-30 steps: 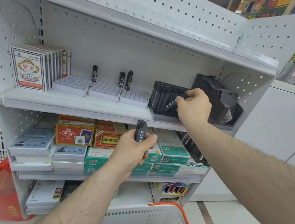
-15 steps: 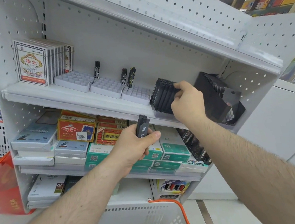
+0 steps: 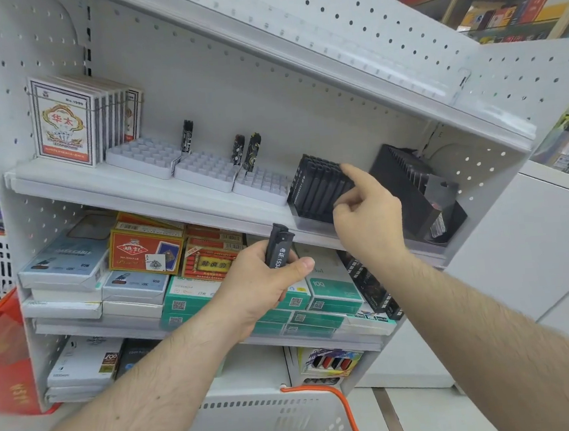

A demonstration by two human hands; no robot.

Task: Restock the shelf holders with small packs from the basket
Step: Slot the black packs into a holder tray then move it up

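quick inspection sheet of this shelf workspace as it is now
surface: white shelf, pegboard back.
job's things: black holder filled with dark packs; second black holder beside it; white basket below.
clutter: card boxes, white trays with three upright lighters.
hands: left hand grips a dark pack; right hand, forefinger on the filled holder.
cables: nothing seen.
surroundings: stocked lower shelves, red bag left.

Your left hand [image 3: 265,285] grips a small black pack [image 3: 278,246] upright below the shelf [image 3: 109,189] edge. Your right hand [image 3: 367,215] points its forefinger at the top of the black holder [image 3: 315,188], near the shelf's right end. The white basket [image 3: 260,427] sits below.
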